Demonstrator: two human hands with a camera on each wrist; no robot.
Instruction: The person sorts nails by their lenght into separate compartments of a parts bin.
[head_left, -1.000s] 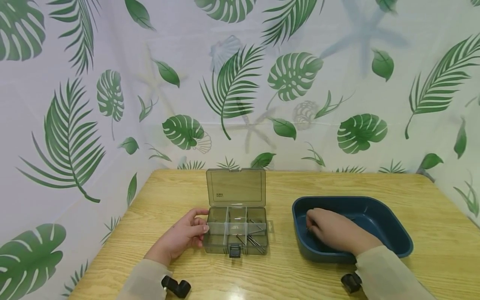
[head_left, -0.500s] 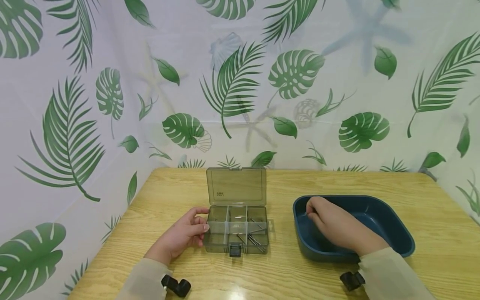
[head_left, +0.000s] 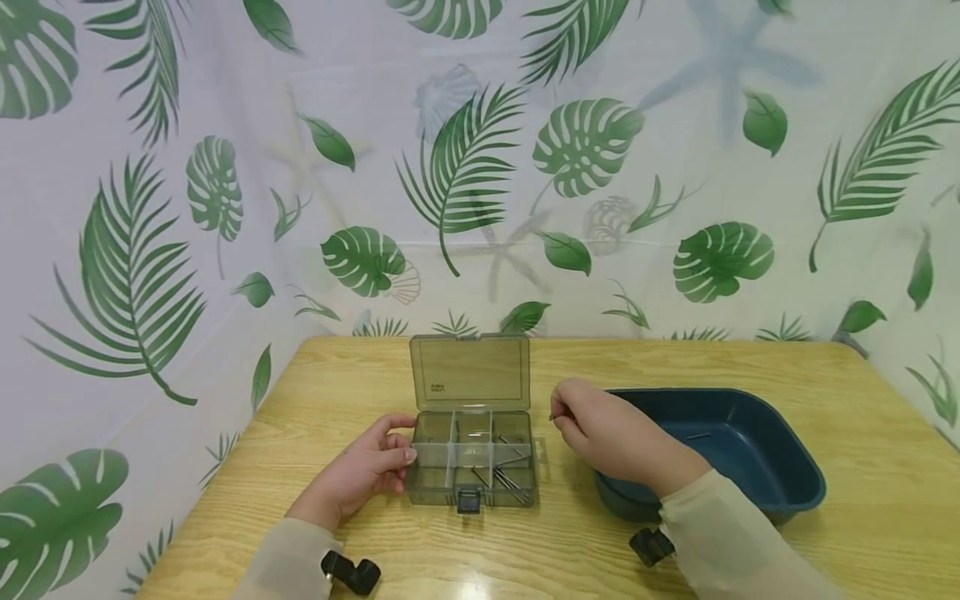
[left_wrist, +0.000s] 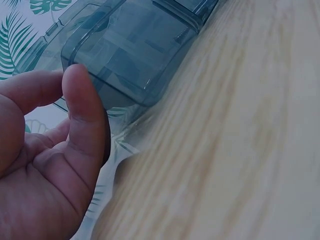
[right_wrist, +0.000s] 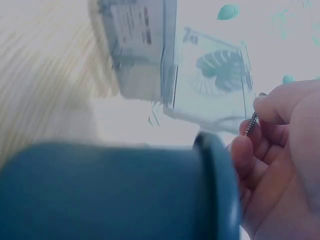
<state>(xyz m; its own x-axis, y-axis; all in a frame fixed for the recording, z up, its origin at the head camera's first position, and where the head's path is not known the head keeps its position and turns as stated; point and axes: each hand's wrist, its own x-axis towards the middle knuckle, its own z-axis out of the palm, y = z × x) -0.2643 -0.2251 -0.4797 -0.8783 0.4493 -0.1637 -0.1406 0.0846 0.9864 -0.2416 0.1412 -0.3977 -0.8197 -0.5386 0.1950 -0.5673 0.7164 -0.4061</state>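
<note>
An open, smoky clear compartment box (head_left: pixel 471 479) stands on the table with its lid (head_left: pixel 471 372) raised at the back. Several thin metal screws (head_left: pixel 510 483) lie in its right-hand compartments. My left hand (head_left: pixel 367 467) holds the box's left edge, the thumb at the rim; in the left wrist view the thumb (left_wrist: pixel 82 105) meets the box's corner. Between box and basin, my right hand (head_left: pixel 607 429) pinches a small screw (right_wrist: pixel 252 121), whose thread shows in the right wrist view. The dark blue basin (head_left: pixel 806 483) lies beneath my right forearm, with a screw (head_left: pixel 698 436) inside.
A wood-grain table (head_left: pixel 570 550) carries the box and the basin. Behind it hangs a white leaf-print curtain (head_left: pixel 480 167), which also runs along the left side. The box's front latch (head_left: pixel 468 498) faces me.
My right hand has risen out of the basin and moved left toward the box, the screw showing at its fingertips. My left hand and the box have stayed in place.
</note>
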